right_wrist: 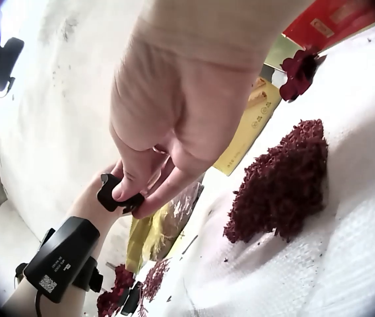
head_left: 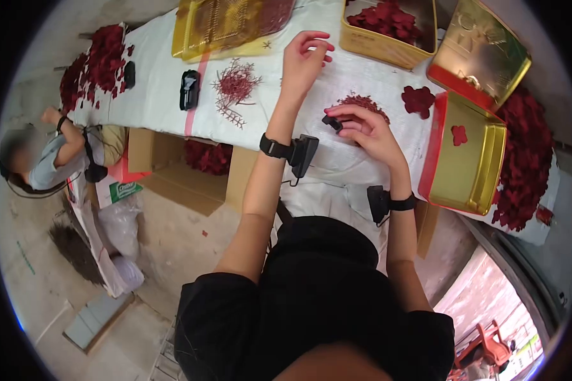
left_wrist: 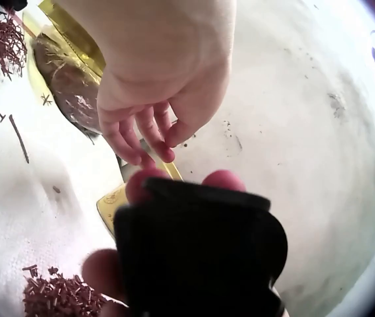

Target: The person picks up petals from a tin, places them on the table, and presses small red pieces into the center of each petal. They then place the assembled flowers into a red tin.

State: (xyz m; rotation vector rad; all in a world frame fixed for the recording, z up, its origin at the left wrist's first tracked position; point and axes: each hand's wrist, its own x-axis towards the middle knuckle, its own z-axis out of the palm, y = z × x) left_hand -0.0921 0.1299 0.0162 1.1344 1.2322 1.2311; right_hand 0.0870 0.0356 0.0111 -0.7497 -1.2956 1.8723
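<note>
My right hand (head_left: 372, 133) pinches a small black plastic piece (head_left: 332, 122) between thumb and fingers, above the cloth-covered table. Up close in the left wrist view, that black piece (left_wrist: 200, 251) hides much of the fingers behind it. The right wrist view shows its curved end (right_wrist: 110, 191) under the thumb. My left hand (head_left: 306, 63) hangs over the table farther forward, fingers loosely curled and holding nothing. Below the right hand lies a pile of short dark-red bits (head_left: 364, 105). Left of the left forearm is a heap of thin red branching stems (head_left: 236, 82).
A gold tin (head_left: 388, 54) holds dark-red flower pieces. A red-rimmed tin (head_left: 467, 152) and a gold lid (head_left: 480, 51) stand right. Gold plastic trays (head_left: 229, 28) lie at the back. Left are a black object (head_left: 189, 90), a cardboard box (head_left: 171, 168) and a seated person (head_left: 57, 152).
</note>
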